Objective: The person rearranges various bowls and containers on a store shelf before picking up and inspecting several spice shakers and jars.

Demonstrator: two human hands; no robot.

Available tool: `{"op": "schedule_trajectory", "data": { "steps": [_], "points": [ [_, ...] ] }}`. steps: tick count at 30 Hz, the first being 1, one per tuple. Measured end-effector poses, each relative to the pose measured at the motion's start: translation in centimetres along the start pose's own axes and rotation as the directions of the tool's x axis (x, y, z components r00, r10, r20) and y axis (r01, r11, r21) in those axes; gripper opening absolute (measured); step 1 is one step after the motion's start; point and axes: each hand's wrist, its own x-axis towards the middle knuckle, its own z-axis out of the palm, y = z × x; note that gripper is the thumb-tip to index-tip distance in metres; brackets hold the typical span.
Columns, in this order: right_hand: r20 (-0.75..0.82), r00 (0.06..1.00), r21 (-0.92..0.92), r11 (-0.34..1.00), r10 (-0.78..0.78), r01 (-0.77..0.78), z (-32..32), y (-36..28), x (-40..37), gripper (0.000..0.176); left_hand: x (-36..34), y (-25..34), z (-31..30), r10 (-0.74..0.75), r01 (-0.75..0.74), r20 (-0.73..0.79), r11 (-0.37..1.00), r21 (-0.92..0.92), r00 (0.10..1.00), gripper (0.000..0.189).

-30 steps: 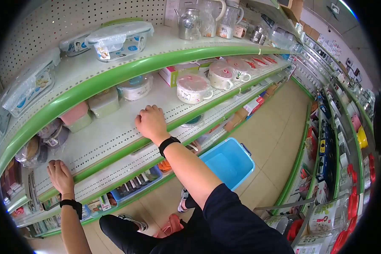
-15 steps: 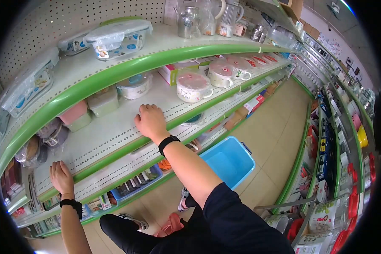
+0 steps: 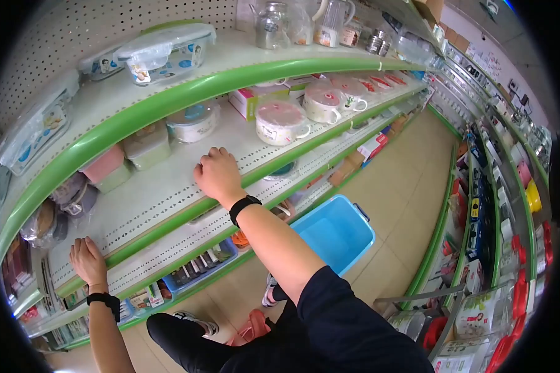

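My right hand (image 3: 219, 176) rests on the middle shelf (image 3: 162, 180) near its green front edge. Its fingers are curled down, and whatever lies under them, if anything, is hidden. Lower left, my left hand (image 3: 88, 262) lies over the front edge of that same shelf, fingers bent onto the board. A round lidded container (image 3: 193, 123) in plastic wrap stands behind my right hand. To its right is a white lidded cup (image 3: 281, 124) with a handle. Pink and pale green boxes (image 3: 106, 166) sit further left, towards the back.
Wrapped glass food boxes (image 3: 167, 56) and jugs (image 3: 335, 25) line the upper shelf. A blue bin (image 3: 336, 233) stands on the aisle floor beside my legs. Another goods rack (image 3: 479, 205) runs along the right. On the lowest shelf is a blue basket (image 3: 199, 273).
The view has shifted slightly, so the shelf goods appear a little further left and higher. Both hands keep nearly the same places on the shelf.
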Motion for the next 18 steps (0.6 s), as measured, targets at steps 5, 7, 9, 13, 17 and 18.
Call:
{"op": "schedule_trajectory", "data": {
  "steps": [5, 7, 9, 13, 17, 18],
  "points": [
    [0.007, 1.0, -0.002, 1.0, 0.002, -0.002, 0.0, 0.0, 0.0, 0.024, 0.0, 0.2, 0.1, -0.026, 0.026, 0.002, 0.998, -0.062, 1.0, 0.035],
    [0.003, 1.0, 0.01, 1.0, 0.015, -0.015, 0.1, 0.0, 0.0, 0.023, 0.1, 0.1, 0.0, -0.024, 0.025, 0.012, 0.998, -0.064, 1.0, 0.035],
    [-0.002, 1.0, 0.019, 1.0, 0.022, -0.022, 0.2, 0.0, 0.0, 0.023, 0.5, 1.5, -0.5, -0.032, 0.017, -0.128, 0.993, -0.114, 0.991, 0.034],
    [-0.007, 1.0, 0.033, 0.999, 0.03, -0.029, 0.2, 0.0, 0.0, 0.023, 1.0, 3.3, -1.8, 0.024, -0.053, -0.257, 0.993, -0.109, 0.966, 0.034],
    [0.042, 0.998, 0.05, 0.997, 0.048, -0.05, 0.0, 0.0, 0.0, 0.021, -0.2, -0.9, 0.5, 0.021, -0.02, 0.016, 0.999, -0.047, 1.0, 0.033],
    [0.039, 0.998, 0.059, 0.997, 0.052, -0.054, 0.0, -0.1, -0.1, 0.021, -0.1, -1.0, 0.6, 0.018, -0.016, 0.022, 0.998, -0.061, 1.0, 0.033]
  ]
}}
